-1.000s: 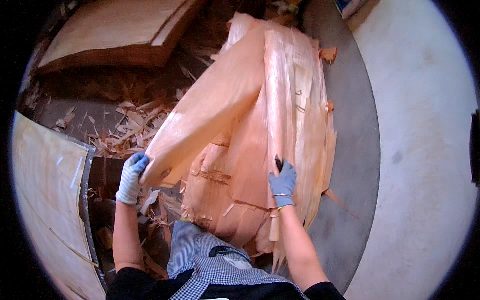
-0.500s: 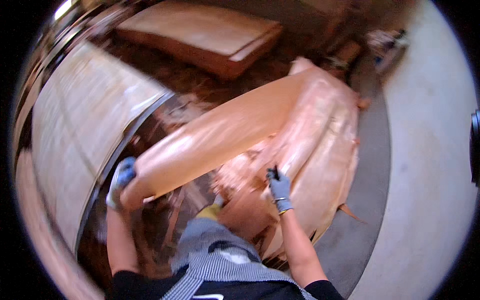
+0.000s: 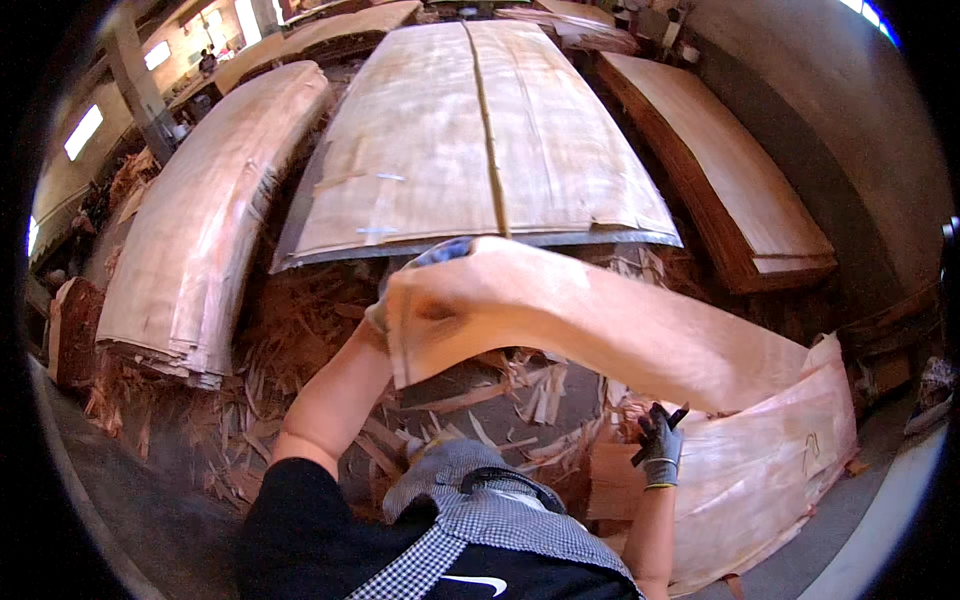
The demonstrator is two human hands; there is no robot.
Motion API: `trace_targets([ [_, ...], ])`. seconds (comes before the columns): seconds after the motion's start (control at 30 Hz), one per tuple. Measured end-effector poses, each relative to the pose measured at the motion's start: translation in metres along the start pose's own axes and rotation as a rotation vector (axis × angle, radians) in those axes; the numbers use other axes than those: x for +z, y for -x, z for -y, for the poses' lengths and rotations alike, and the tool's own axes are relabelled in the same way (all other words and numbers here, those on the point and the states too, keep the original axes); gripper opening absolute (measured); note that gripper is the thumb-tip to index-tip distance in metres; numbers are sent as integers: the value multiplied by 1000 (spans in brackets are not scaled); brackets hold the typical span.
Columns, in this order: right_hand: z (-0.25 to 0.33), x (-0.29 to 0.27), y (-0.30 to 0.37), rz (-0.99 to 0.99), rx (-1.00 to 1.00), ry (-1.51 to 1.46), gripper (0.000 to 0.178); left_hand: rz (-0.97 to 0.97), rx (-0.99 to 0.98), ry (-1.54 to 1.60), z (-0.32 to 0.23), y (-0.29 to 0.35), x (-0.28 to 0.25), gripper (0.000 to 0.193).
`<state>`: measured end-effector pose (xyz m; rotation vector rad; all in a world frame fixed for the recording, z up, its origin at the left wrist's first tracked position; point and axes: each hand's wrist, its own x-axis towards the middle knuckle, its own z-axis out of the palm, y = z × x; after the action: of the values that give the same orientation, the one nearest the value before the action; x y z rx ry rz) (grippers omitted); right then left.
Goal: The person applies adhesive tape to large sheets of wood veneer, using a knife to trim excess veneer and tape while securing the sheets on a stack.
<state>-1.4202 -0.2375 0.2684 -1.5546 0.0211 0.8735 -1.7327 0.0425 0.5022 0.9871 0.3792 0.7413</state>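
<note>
My left hand [image 3: 436, 254], in a blue and grey glove, grips the raised end of a long strip of wood veneer [image 3: 570, 315]. Its fingers are partly hidden behind the strip. From there the veneer arches to the right and comes down onto a stack of veneer sheets [image 3: 755, 490]. Beside the stack's left edge, below the strip, my right hand [image 3: 660, 450] wears a grey glove and is closed around a small black object. The ends of that object stick out, but its kind is unclear.
Ahead lies a broad veneer stack [image 3: 400, 150] with a dark gap down its middle. Other stacks flank it, one at left [image 3: 200, 220] and one at right [image 3: 720, 150]. Torn veneer scraps [image 3: 480, 400] litter the floor. A pillar [image 3: 135, 85] stands far left.
The view has swung left, bringing the broad stack to the centre. My left hand has carried the veneer end up and forward, toward that stack. My right hand still holds the black object.
</note>
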Motion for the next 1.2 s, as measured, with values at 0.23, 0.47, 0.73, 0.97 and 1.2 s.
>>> trace_targets([
  [0.23,-32,128,11,192,44,-591,35,-161,49,-112,-55,123,-156,38],
  [0.47,-43,236,29,401,-187,-1167,35,-283,-249,-574,-95,322,-376,46],
  [0.73,-119,321,-44,231,-62,-106,2,-225,42,14,-119,210,-376,38],
  [0.97,-133,430,30,351,-31,513,20,-122,254,-362,-190,222,-441,33],
  [1.2,-54,662,161,1121,-673,683,21,-364,57,24,-224,184,-513,29],
])
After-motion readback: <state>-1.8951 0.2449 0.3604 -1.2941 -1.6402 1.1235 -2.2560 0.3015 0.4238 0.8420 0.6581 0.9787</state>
